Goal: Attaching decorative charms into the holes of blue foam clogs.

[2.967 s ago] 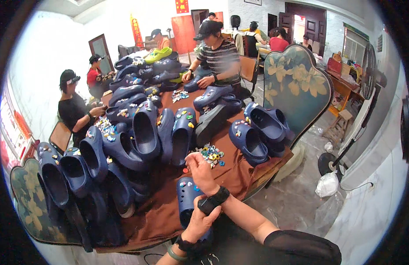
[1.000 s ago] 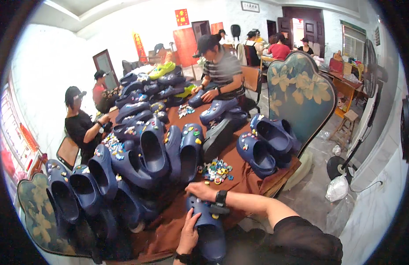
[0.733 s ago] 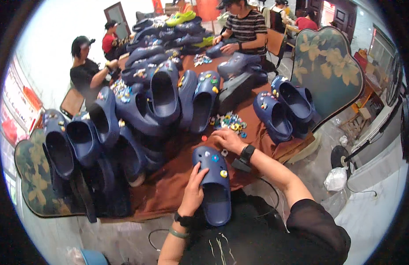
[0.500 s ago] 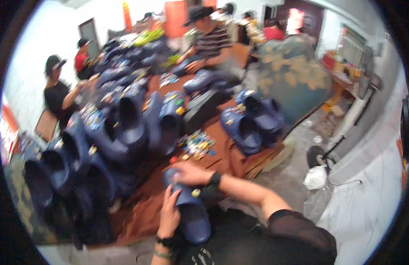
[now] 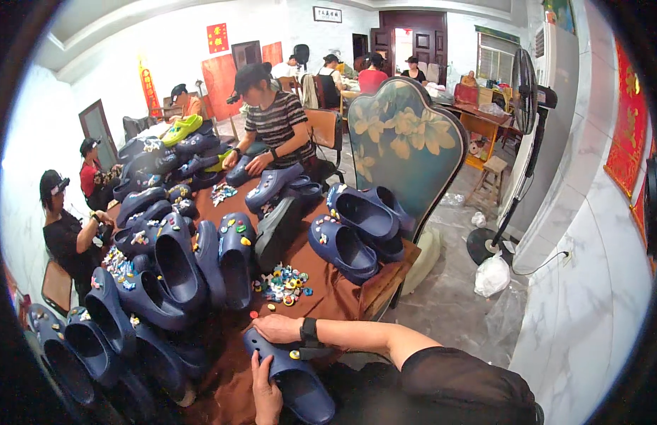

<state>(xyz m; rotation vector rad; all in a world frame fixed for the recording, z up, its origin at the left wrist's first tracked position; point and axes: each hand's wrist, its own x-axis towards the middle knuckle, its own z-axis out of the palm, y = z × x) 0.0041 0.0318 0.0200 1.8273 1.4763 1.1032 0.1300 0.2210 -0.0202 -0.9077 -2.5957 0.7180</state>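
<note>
A navy blue foam clog (image 5: pixel 292 370) with holes in its upper lies tilted in front of me, toe pointing away. My left hand (image 5: pixel 266 388) grips its left side, fingers along the upper. At the toe, my right hand (image 5: pixel 277 329) has its fingers bent and pressed together; whatever they pinch is hidden. One yellow-and-white shoe charm (image 5: pixel 294 355) sits on the right side of the clog. Just beyond my right hand, a red charm (image 5: pixel 254 314) lies on the brown cloth (image 5: pixel 328 304), near a heap of small colourful charms (image 5: pixel 284 285).
Many navy clogs (image 5: pixel 176 265) with charms crowd the table on the left. More clogs (image 5: pixel 343 248) stand at its right edge. Across the table a person in a striped shirt (image 5: pixel 275 117) handles a clog. A large floral chair back (image 5: pixel 406 142) and a standing fan (image 5: pixel 523 142) are on the right.
The view has tilted up and steadied, showing more of the room. My right hand has shifted slightly at the toe; my left still holds the clog.
</note>
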